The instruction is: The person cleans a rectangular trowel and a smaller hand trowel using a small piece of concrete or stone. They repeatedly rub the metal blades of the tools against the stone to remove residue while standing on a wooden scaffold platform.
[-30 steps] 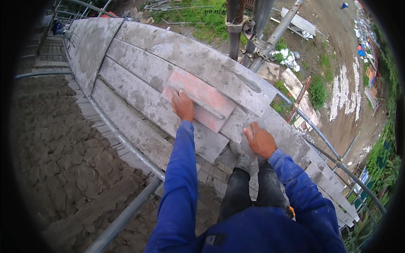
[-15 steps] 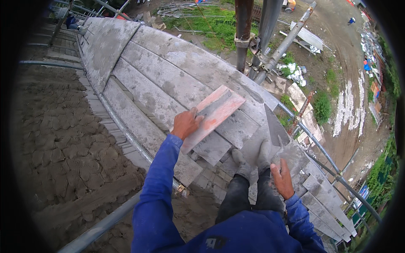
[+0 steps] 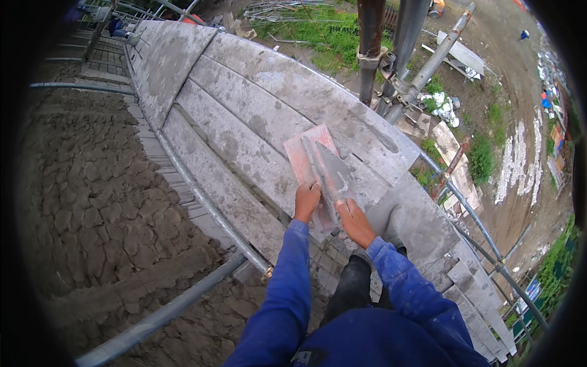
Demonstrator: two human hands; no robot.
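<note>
My left hand [image 3: 307, 202] is closed on a long, flat plastering float [image 3: 298, 154], its reddish face worn and smeared with grey. In my right hand [image 3: 356, 224] is a pointing trowel [image 3: 334, 166] with a grey, pointed blade; its handle is mostly hidden by my fingers. The blade lies over the right side of the float, pointing away from me, and the two look to be touching. Both tools are held above the grey scaffold planks [image 3: 244, 116], just beyond my feet.
Rough brown mortar [image 3: 116, 183] covers the surface on my left, with a metal pipe [image 3: 202, 208] along the planks. Scaffold poles and clamps [image 3: 386, 67] rise at the far right edge. Muddy ground [image 3: 489, 110] lies far below. Another person [image 3: 122, 30] is at the far left.
My right hand has brought the trowel up and left from beside my legs onto the float. My left hand has shifted right and nearer with the float, now turned more upright in view.
</note>
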